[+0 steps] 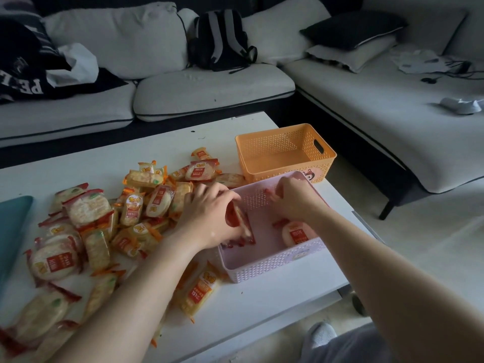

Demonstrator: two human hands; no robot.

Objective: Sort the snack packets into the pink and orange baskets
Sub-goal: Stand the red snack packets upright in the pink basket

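Reaching up from the bottom edge of the frame, 2 bare forearms (125, 297) are stretching across a white table (262, 305) toward the pink basket (272, 265) at center right. The left hand (209, 213) is gripping a red-edged packet (242, 224), holding it on edge just inside the basket's left wall. The right hand (296, 197) is curling its fingers down at the basket's far wall, with a scrap of red wrapper showing at the fingertips; whether it is gripping anything cannot be told. 1 round packet (298, 234) is lying on the basket floor under the right wrist.

Just behind, touching the pink basket's far corner, the orange basket (269, 175) is sitting with nothing visible inside. A loose pile of snack packets (104, 224) is sprawling across the left half of the table, from center to the lower left corner. A teal object (13, 224) is showing at the left edge.

Across the upper frame, a pale sofa (209, 93) is carrying a black backpack (222, 40) and a black cushion (353, 30). A grey-covered foot (320, 334) is resting on the floor at lower right.
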